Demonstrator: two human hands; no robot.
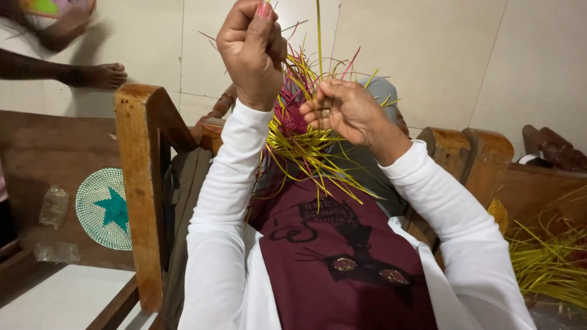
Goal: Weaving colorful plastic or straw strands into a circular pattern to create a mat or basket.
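Note:
My left hand (252, 52) is raised high with its fingers closed, pinching and pulling up a thin strand from a woven piece of yellow and magenta straw (299, 131) held over my lap. My right hand (343, 110) grips the upper edge of that woven piece, fingers curled around the loose strands. Long yellow and red strands stick out in all directions from the piece. Both arms wear white sleeves, and a maroon printed shirt (342, 256) lies below.
A wooden chair arm (142, 183) stands at my left. A round green-and-white woven mat with a star (105, 209) lies on the bench beside plastic bags. A bundle of loose yellow straw (550, 260) is at right. Another person's foot (101, 75) rests at upper left.

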